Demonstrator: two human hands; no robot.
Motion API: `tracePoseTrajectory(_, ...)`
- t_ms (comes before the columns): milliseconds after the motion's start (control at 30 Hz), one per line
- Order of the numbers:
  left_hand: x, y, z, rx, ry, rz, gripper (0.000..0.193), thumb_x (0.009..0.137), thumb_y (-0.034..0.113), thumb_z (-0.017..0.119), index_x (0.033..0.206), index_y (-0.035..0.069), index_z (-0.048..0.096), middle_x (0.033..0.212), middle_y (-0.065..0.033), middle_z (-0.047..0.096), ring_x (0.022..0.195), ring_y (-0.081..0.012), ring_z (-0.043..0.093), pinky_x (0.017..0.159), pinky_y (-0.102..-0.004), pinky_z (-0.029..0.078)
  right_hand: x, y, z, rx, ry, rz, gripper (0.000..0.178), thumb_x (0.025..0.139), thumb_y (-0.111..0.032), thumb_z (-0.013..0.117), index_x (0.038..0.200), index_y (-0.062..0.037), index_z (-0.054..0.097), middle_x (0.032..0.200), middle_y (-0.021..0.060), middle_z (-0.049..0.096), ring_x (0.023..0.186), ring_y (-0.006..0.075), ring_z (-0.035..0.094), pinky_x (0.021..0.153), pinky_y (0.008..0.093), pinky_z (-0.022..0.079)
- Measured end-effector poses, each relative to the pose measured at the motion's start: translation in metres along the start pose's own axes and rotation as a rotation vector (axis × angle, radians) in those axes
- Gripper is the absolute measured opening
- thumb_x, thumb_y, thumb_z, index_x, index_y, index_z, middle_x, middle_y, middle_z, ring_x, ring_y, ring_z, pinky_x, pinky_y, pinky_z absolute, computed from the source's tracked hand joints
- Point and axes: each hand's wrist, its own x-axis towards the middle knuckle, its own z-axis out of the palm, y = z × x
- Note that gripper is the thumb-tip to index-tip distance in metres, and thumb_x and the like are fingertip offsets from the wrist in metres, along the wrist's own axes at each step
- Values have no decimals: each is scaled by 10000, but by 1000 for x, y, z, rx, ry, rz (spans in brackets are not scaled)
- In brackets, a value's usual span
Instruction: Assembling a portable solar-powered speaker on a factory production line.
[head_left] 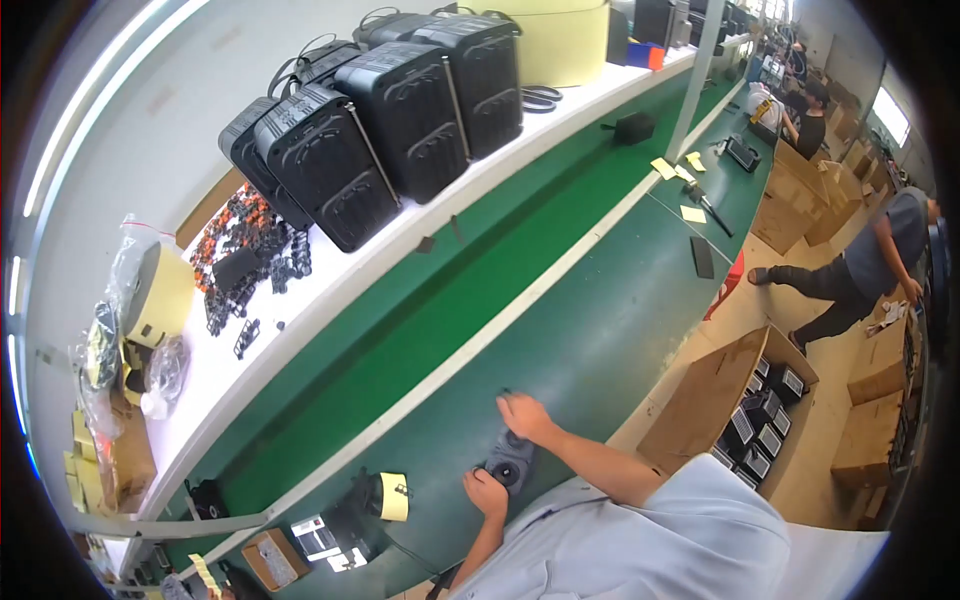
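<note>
A dark grey plastic housing [512, 462] with a round black speaker-like disc lies on the green bench in front of me. My left hand [486, 492] is closed round its lower left edge, beside the disc. My right hand [526, 418] is over the housing's far end, fingers curled together. A small dark bit shows at its fingertips, too small to name. Left of the hands stand a yellow roll-shaped piece [394, 496] and a dark device with white labels [335, 538].
Several black boxy units with antennas [360, 160] stand on the white shelf, near a heap of small black and orange parts [240, 260]. An open carton [710, 400] of small devices sits at right. A co-worker [870, 270] walks beyond it. A small parts box [275, 560] lies lower left.
</note>
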Motion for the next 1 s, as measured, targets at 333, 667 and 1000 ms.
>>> tracePoseTrajectory(333,68,49,-13,135,-75,574,348,950,275,443,952,2,660,899,-285,675,841,-470,653,750,-554,510,-66,-13,14,-86,43,-265,332,975,-330,499,962,-20,618,958,216,653,892,389,660,781,494,544)
tracePoseTrajectory(667,64,59,21,403,-419,47,587,984,402,317,867,-16,712,923,-308,680,893,-509,654,820,-584,509,-76,13,-3,-190,14,-146,389,976,-402,486,958,-39,625,891,197,689,785,374,688,682,481,552)
tracePoseTrajectory(1000,43,56,18,380,-204,-20,514,984,371,381,825,21,722,813,-253,694,757,-459,674,710,-561,533,-92,3,-2,-310,-51,-153,301,946,-343,524,965,-48,583,914,172,651,764,362,668,653,493,552)
